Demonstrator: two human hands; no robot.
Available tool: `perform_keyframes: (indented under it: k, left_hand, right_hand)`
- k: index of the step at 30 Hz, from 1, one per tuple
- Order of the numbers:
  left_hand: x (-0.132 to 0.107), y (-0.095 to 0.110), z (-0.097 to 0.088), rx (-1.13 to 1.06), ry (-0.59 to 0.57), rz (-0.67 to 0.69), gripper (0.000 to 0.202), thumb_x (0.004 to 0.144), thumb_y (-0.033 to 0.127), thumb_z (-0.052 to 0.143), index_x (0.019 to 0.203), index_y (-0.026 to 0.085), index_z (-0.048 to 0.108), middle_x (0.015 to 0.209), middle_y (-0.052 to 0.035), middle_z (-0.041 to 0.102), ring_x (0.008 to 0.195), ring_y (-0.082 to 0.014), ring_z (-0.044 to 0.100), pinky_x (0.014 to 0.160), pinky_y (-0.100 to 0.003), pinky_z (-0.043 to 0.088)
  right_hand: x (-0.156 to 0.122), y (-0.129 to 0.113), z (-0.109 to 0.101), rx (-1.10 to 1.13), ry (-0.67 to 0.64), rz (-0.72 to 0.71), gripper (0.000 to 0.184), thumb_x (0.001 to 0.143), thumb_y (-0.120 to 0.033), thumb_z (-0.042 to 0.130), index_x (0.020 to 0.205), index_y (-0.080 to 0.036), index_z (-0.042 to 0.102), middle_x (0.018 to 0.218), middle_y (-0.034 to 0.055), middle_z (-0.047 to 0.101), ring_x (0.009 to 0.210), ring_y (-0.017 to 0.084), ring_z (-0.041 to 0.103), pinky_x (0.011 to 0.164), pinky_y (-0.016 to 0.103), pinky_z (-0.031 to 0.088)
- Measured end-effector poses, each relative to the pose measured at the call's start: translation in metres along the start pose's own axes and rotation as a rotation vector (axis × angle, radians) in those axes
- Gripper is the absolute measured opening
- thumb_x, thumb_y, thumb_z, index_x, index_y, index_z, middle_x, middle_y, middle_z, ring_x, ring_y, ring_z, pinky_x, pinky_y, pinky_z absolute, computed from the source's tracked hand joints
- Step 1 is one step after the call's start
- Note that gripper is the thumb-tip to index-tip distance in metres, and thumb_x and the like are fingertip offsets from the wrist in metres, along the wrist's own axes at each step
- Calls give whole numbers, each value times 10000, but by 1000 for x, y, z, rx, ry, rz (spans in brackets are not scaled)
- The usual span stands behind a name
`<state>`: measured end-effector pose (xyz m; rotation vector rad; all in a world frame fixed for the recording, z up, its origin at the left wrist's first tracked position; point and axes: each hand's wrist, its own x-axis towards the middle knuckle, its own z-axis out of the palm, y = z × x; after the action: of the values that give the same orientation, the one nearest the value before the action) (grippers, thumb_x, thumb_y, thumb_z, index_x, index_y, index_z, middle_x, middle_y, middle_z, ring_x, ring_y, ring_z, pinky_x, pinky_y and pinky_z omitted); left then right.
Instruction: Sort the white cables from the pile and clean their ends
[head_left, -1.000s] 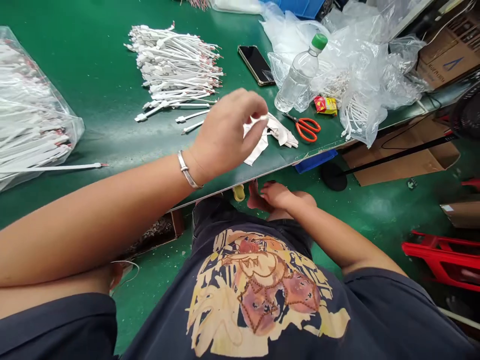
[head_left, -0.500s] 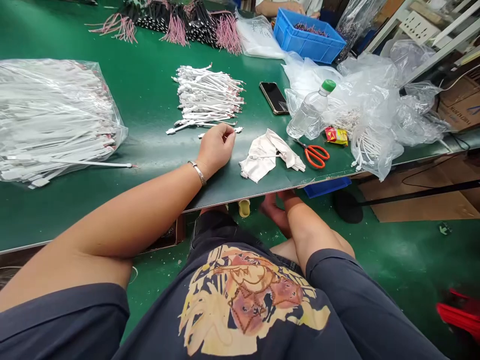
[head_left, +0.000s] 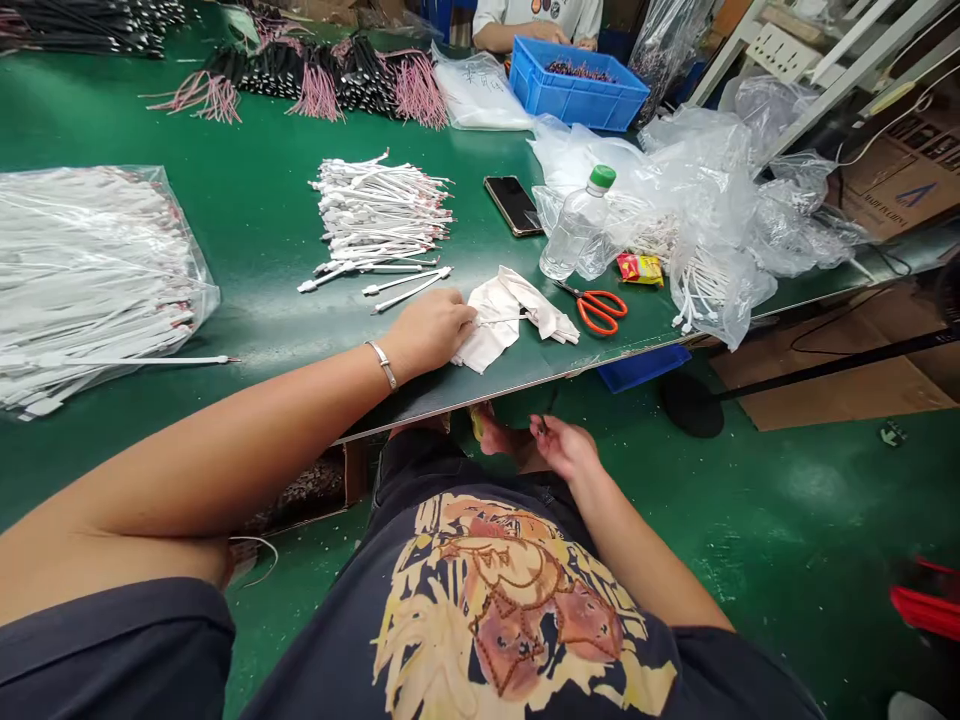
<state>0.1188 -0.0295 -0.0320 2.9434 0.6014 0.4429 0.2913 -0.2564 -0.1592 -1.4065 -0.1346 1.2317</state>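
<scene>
Your left hand (head_left: 429, 335) rests on a green workbench (head_left: 262, 310), its fingers loosely curled and their tips touching the edge of a crumpled white cloth (head_left: 487, 335). A thin white strand (head_left: 504, 321) runs across the cloth from those fingertips, but you cannot tell from this view whether they are pinching it. A metal bangle (head_left: 384, 365) circles your left wrist. Your right hand (head_left: 564, 447) is below the bench edge, in front of the cloth and over your lap, with its fingers slightly bent. Whether it grasps anything small cannot be told.

Everything else is placed from the cloth. Just to its left lie a few loose white cables (head_left: 405, 288), and just beyond those is a heaped pile of white cables (head_left: 379, 215). Farther left, a clear plastic bag (head_left: 90, 280) is packed with long white cables. Just to the cloth's right are orange-handled scissors (head_left: 600, 310). Beyond them stand a clear water bottle (head_left: 577, 225) with a green cap and a black smartphone (head_left: 514, 205), with a red-and-yellow packet (head_left: 640, 268) and crumpled clear plastic bags (head_left: 712, 210) to the right. Well beyond the cloth are bundles of black and pink wires (head_left: 315, 85) and a blue crate (head_left: 577, 95), with a co-worker's hands (head_left: 536, 32) behind the crate.
</scene>
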Motion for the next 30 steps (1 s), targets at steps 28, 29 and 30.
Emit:
perform_keyframes:
  k: [28,29,30]
  left_hand:
    - [-28,-38,-40,-1321,-547,-412,256,683,312,732,876,154,672,827,-75,714,679,-134,643,618,-240,485]
    - [-30,-37,-43,-1351,-553,-404,244,688,301,732,870,155,659,840,-73,714,694,-134,648,639,-247,496]
    - [-33,-36,-47,-1379,-550,-395,232,697,291,728,866,157,644,860,-72,714,709,-133,653,661,-256,506]
  right_hand:
    - [-9,-136,121,-58,-362,-198,139,740,-234,692,863,-184,651,1037,39,655,990,146,629,827,246,526]
    - [1,-140,124,-50,-305,-202,138,719,-203,704,842,-185,643,1001,31,657,970,141,633,852,259,522]
    - [10,-143,125,-46,-252,-203,154,700,-179,713,833,-186,635,962,24,656,942,135,637,858,266,521]
